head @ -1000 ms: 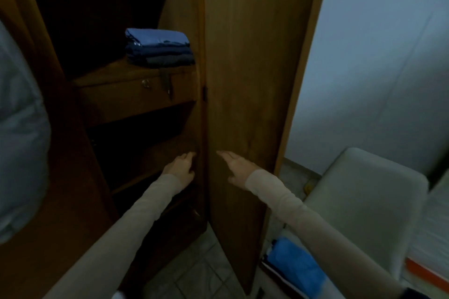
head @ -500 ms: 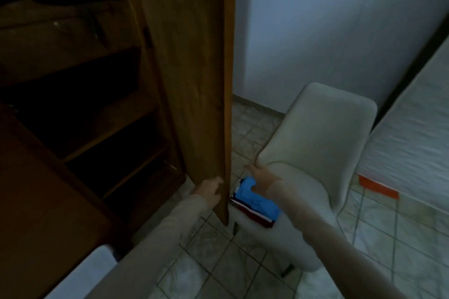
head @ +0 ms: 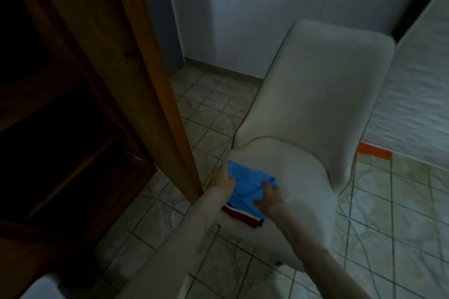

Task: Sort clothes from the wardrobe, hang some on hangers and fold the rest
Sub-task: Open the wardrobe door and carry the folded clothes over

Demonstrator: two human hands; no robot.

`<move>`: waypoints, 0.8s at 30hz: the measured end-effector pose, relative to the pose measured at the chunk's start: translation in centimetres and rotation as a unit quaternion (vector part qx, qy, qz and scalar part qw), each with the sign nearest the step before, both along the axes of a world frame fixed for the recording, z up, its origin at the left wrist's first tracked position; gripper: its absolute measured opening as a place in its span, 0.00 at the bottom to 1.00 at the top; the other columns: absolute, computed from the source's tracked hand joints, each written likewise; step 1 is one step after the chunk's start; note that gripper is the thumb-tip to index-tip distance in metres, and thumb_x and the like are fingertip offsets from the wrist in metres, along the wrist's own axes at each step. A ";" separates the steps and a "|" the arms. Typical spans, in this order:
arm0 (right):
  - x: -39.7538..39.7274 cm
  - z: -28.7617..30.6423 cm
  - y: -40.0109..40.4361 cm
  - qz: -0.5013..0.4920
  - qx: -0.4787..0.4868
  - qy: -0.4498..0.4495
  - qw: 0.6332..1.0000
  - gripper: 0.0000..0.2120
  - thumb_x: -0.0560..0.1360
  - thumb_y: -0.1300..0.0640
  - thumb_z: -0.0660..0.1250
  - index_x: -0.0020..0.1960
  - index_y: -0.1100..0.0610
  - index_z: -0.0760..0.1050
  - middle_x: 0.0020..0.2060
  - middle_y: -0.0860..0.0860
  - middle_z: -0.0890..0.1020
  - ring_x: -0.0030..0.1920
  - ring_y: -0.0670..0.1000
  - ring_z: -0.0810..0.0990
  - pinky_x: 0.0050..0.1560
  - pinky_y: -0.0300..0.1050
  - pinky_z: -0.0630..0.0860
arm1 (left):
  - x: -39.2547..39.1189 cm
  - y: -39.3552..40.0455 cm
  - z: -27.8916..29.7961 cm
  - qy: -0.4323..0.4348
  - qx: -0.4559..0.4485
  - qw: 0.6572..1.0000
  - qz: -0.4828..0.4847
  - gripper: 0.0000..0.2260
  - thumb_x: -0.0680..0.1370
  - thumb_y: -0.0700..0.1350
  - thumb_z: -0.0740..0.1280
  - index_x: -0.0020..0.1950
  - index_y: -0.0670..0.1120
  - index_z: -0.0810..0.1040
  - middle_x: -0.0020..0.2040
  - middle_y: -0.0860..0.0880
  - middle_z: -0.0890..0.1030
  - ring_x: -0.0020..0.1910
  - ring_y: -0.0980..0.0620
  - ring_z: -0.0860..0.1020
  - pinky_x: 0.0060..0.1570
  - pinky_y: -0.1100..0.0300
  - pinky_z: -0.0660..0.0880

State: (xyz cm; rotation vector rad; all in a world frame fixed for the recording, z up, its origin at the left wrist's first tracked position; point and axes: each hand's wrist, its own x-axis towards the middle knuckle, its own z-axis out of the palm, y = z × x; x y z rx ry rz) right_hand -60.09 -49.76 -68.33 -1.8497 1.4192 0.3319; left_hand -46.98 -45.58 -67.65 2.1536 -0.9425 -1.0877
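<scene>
A folded bright blue garment (head: 245,189) lies on top of a dark red and white folded piece (head: 245,219) at the front left of a white chair's seat (head: 296,177). My left hand (head: 222,178) grips the blue garment's left edge. My right hand (head: 268,198) presses its fingers on the garment's right side and bunches the cloth. Both sleeves are beige. The wardrobe's open wooden door (head: 136,60) stands just left of my left hand.
Dark wardrobe shelves (head: 60,128) lie to the left behind the door. A bed with a white cover (head: 418,94) and an orange strip (head: 374,154) stands at the right. Tiled floor (head: 213,104) runs between wardrobe and chair. A white object (head: 41,286) sits at the bottom left.
My view swung from the wardrobe down to the chair. Both hands left the door and shelf and came onto the blue garment on the seat.
</scene>
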 end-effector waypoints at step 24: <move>-3.3 -11.8 -4.2 -0.138 -0.009 -0.219 0.966 0.41 0.76 0.50 0.64 0.75 0.47 0.37 0.73 0.62 0.55 0.69 0.63 0.63 0.68 0.55 0.63 | -3.1 0.8 -13.5 -0.079 0.046 0.994 0.065 0.25 0.80 0.60 0.48 0.74 0.64 0.40 0.75 0.42 0.49 0.73 0.42 0.54 0.70 0.44 0.56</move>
